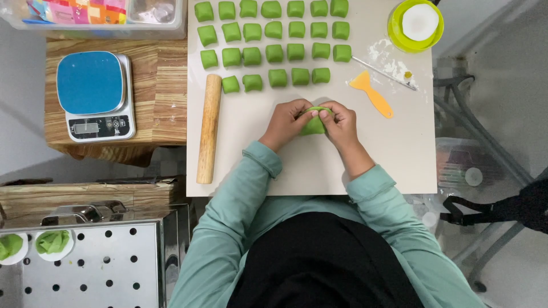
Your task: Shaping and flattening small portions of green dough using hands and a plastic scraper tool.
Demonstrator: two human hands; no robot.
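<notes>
Both my hands meet over the middle of a white work board point(399, 148). My left hand point(283, 122) and my right hand point(341, 124) pinch the same piece of green dough point(314, 124), fingers closed around its top edge. Only part of that dough shows between the fingers. Several rows of small green dough pieces point(274, 40) lie on the far half of the board, just beyond my hands. A wooden rolling pin point(209, 128) lies lengthwise along the board's left edge.
An orange plastic scraper point(372, 94) and a thin metal stick point(383, 73) lie right of the dough rows near spilled flour. A green bowl of flour point(415, 24) stands far right. A blue-topped kitchen scale point(95, 94) sits on wood at left. A perforated steamer tray point(91, 268) holds two shaped green pieces.
</notes>
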